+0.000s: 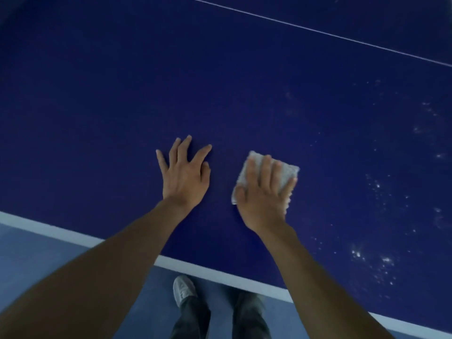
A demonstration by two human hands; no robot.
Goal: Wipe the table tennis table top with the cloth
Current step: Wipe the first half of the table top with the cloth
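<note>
The white cloth (289, 171) is lying near the bench (122, 94) edge, the right hand (264, 196) pressing it with straight fingers. With the empty left hand (186, 178) bracing spread at nine o'clock, an even sweep toward the specks (381, 260) at three o'clock is looking best.

One head-worn wide-angle view looks steeply down from close above the table tennis table top (122, 94), which fills it from nine to three o'clock. The floor (49, 253) and a shoe (184, 289) lie at six o'clock.
</note>
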